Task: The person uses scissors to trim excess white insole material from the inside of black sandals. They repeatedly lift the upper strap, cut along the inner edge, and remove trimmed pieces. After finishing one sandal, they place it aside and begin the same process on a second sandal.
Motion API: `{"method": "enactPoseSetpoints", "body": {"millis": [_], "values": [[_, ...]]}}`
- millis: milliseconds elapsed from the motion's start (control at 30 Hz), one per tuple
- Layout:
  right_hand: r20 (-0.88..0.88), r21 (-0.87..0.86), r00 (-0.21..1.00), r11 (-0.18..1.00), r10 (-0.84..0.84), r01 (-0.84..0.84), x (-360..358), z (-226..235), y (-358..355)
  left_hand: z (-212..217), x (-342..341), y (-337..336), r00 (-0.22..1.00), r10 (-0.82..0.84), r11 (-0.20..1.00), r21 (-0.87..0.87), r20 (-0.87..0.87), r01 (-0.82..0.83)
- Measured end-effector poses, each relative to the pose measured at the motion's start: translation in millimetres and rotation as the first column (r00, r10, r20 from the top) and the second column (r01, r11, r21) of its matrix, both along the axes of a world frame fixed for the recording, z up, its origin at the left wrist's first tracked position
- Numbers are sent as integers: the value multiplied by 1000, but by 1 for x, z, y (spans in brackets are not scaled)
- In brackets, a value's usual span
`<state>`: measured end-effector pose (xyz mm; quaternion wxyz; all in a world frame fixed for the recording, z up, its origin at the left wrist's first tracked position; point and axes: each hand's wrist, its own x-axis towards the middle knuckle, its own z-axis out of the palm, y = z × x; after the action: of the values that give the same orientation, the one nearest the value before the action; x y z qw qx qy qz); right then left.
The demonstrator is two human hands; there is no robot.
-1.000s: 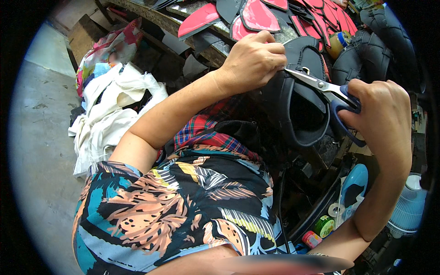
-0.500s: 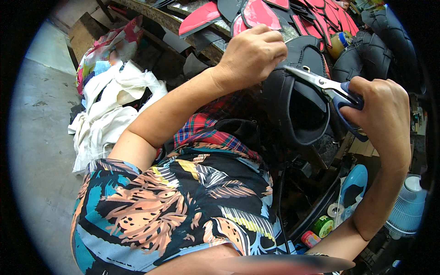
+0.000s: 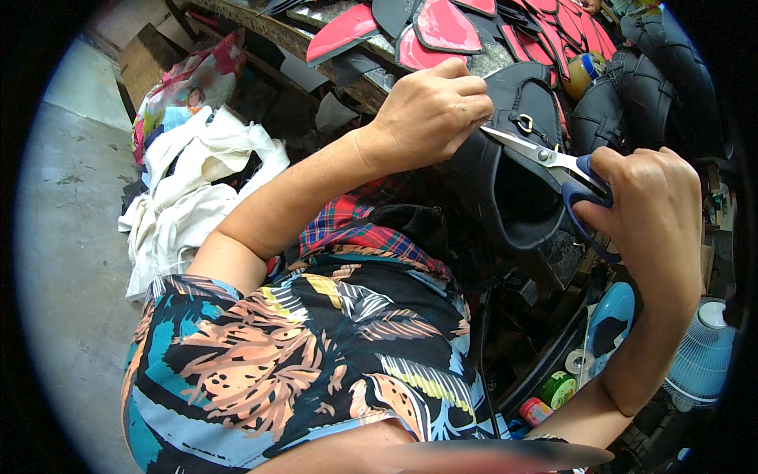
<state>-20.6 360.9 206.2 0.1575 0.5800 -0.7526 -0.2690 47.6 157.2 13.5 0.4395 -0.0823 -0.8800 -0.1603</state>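
Note:
My right hand has its fingers through the blue handles of a pair of scissors. Their silver blades look nearly together and point left, the tips right by the fingers of my left hand. Those left fingers are pinched together at the edge of a black shoe upper; whatever they grip is too small or hidden to make out. Below the blades gapes the dark opening of the upper, its padded collar toward me. A strap with a small metal buckle lies just above the blades.
Pink-and-black cut pieces cover the bench at the top. More black shoe uppers and a yellowish jar are at upper right. White cloth is heaped at left. A light-blue plastic basket stands at lower right.
Both hands have shifted slightly downward, and the scissors have moved a little down and left with my right hand. The strap's buckle shows more fully above the blades.

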Motion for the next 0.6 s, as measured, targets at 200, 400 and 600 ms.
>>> {"method": "enactPoseSetpoints", "body": {"millis": [200,400,600], "values": [[-70,-152,993,985,-99,87,-5,12,10,0,5,-6,998,51,987,156,-31,-46],[-30,-194,992,974,-124,116,-16,12,14,-3,6,3,999,15,984,179,38,-21],[31,-145,997,986,-74,78,-19,1,14,-4,7,1,998,42,988,150,41,-48]]}}
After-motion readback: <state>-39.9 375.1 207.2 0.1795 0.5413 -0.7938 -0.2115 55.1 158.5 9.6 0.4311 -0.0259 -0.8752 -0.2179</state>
